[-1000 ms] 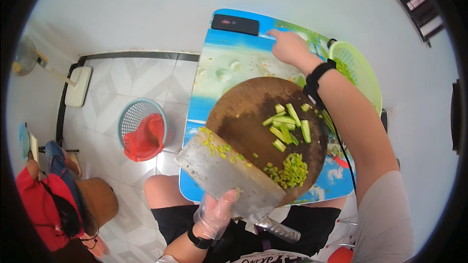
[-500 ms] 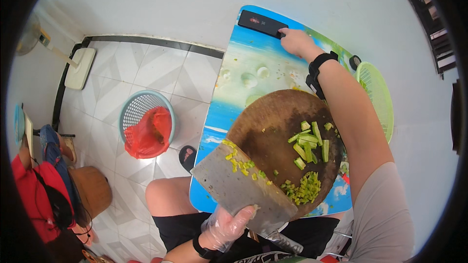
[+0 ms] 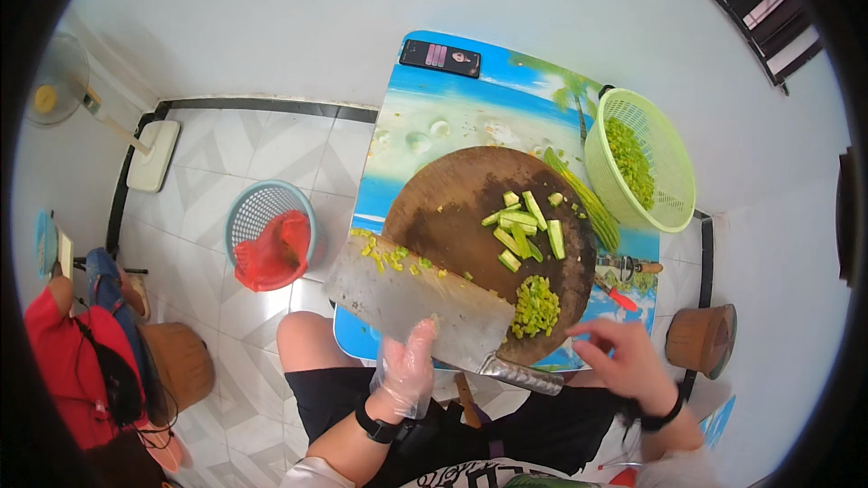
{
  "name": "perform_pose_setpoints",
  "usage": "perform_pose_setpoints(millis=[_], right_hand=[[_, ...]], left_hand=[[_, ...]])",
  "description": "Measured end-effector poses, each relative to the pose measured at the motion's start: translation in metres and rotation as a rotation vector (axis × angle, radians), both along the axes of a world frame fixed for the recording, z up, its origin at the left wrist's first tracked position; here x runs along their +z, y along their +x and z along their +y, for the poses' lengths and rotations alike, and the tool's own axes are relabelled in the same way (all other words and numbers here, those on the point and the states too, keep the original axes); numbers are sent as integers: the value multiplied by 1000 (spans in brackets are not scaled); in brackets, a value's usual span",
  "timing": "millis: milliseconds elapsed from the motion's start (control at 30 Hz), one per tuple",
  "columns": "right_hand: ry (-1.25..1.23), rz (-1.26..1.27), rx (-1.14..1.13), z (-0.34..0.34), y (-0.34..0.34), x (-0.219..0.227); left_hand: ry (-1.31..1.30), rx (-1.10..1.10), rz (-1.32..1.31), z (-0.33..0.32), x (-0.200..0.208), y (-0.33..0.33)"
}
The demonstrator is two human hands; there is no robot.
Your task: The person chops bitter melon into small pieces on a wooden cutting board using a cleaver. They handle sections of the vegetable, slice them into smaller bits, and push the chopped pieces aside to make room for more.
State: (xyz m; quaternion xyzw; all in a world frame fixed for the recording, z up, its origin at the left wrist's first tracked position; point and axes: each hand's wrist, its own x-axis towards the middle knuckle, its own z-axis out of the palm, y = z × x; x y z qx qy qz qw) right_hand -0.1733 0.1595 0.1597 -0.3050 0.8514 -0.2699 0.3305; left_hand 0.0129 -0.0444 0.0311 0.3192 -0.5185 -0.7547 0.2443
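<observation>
My left hand (image 3: 407,367), in a clear plastic glove, grips a broad cleaver (image 3: 407,303) by its blade, thumb on top. Green and yellow chopped bits cling along the far edge of the blade. The cleaver's metal handle (image 3: 524,374) points right, past the near rim of a round wooden chopping board (image 3: 434,194). My bare right hand (image 3: 624,357) hovers just right of that handle, empty, its fingers apart and bent. On the board lie green vegetable strips (image 3: 523,225) and a heap of finely chopped green pieces (image 3: 536,307).
A phone (image 3: 440,58) lies at the table's far left corner. Long green stalks (image 3: 592,206) lie between the board and a green basket (image 3: 674,190) of chopped greens. A red-handled tool (image 3: 622,299) is at the right. A blue-grey bin (image 3: 312,217) with a red bag stands on the floor left.
My right hand has left the phone and come back to the near side, beside the cleaver handle. The phone screen shows a different picture. My left hand keeps holding the cleaver.
</observation>
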Motion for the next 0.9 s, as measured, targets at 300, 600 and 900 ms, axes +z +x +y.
perform_pose_setpoints(millis=[300,600,900], right_hand=[[86,552,-27,46,74,-11],[-113,293,200,36,95,-42],[48,277,180,14,107,-46]], left_hand=[[-88,-62,-52,20,14,6],[24,1,30,26,5,8],[18,-30,78,21,1,6]])
